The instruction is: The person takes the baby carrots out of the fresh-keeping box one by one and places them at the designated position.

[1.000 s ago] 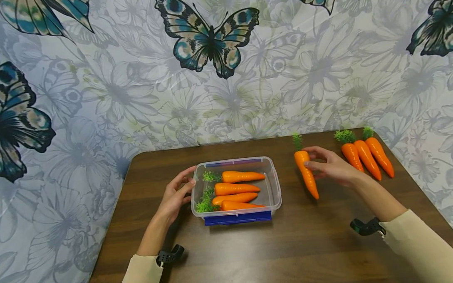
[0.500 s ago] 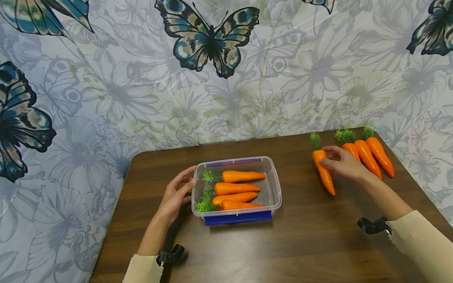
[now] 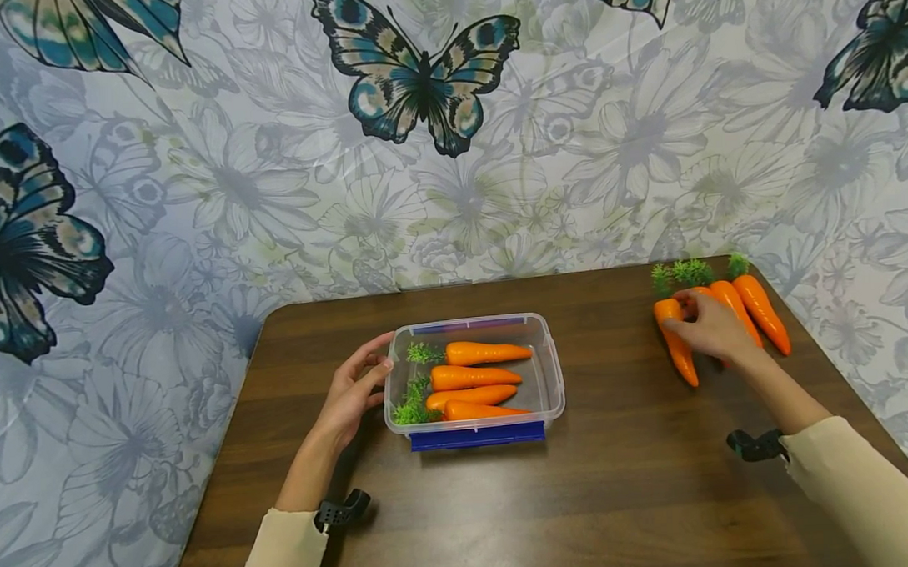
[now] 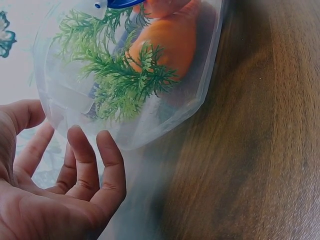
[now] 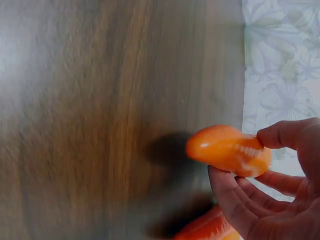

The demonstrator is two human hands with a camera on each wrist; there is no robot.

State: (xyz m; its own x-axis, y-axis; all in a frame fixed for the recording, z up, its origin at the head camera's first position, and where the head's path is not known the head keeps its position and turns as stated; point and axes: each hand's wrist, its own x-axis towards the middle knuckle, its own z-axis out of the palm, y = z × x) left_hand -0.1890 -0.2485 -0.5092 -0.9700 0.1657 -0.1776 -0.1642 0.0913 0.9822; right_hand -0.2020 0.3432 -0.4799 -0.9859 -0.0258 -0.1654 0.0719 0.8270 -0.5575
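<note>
In the head view my left hand (image 3: 356, 383) rests at the left end of a clear plastic food container (image 3: 549, 372), its thumb at the rim. The left wrist view shows relaxed, bent fingers (image 4: 111, 167) right at the container's rounded corner. Several orange carrots (image 3: 476, 376) with green tops lie inside, tips pointing right. At the right of the table, my right hand (image 3: 714, 324) pinches another carrot (image 5: 225, 147) between thumb and fingers. Its tip points toward the front, and its shadow falls beside it on the wood. Three more carrots (image 3: 761, 314) lie beyond, partly covered by my hand.
A brown wooden table (image 3: 492, 516) carries everything, its back edge meeting a wall covering (image 3: 466, 208) with butterflies and flowers. The container's blue clip (image 3: 478, 436) hangs along its front side. Black wrist straps (image 3: 754, 446) circle both arms.
My right hand has moved the carrot rightward, away from the container, until it is beside the three carrots at the right. My left hand and the container have stayed put.
</note>
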